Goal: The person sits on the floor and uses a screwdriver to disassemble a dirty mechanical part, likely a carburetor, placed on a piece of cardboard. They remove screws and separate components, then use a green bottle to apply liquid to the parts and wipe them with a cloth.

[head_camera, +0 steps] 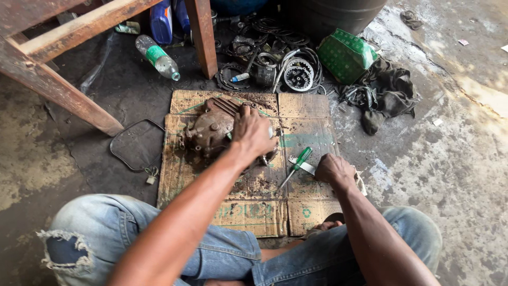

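A dirty, rust-brown finned engine part [211, 130] lies on a flattened cardboard sheet [296, 108] on the floor. My left hand [253, 132] rests on top of its right side, fingers curled over it. A green-handled screwdriver [295, 167] lies on the cardboard just right of the part. My right hand [333, 169] is pressed down on the cardboard beside the screwdriver's handle, over a small white thing I cannot make out. My knees in torn blue jeans fill the bottom of the view.
A wooden table leg [203, 37] and slanted beams [58, 90] stand at the upper left. A plastic bottle [157, 57], blue jugs [161, 21], clutch plates and rings [286, 69], a green box [346, 53] and a dark rag [386, 92] lie behind the cardboard. A dark mirror [137, 144] lies left.
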